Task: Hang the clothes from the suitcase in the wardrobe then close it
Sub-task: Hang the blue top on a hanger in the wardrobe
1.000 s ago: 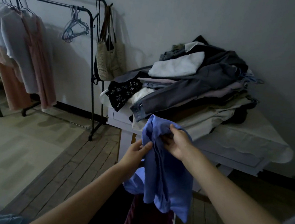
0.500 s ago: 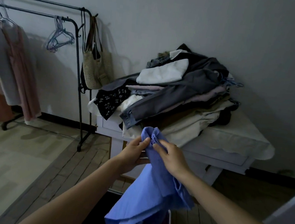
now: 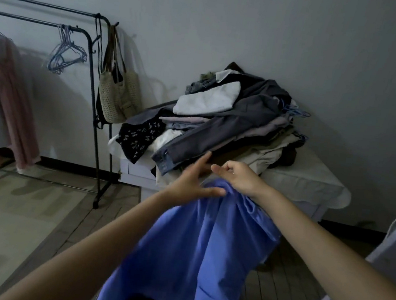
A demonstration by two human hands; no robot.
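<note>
A blue shirt (image 3: 200, 248) hangs in front of me at the lower centre, spread between my arms. My right hand (image 3: 239, 176) is curled over its top edge and grips the fabric. My left hand (image 3: 192, 182) has its fingers spread and straight, with only the thumb lying on the shirt's upper edge. A black clothes rack (image 3: 91, 68) stands on the left by the wall, with several empty wire hangers (image 3: 65, 57) on its rail and a pink garment (image 3: 13, 96) hanging further left. No suitcase can be made out.
A tall pile of folded clothes (image 3: 232, 124) lies on a white table (image 3: 311, 185) straight ahead against the wall. A woven bag (image 3: 118, 96) hangs from the rack's end. A pale box-like object (image 3: 393, 248) stands at the right edge. Bare wooden floor lies to the left.
The shirt has come up and spread wider between my arms. My left hand has gone from pinching the collar to spread fingers. The right hand keeps its grip.
</note>
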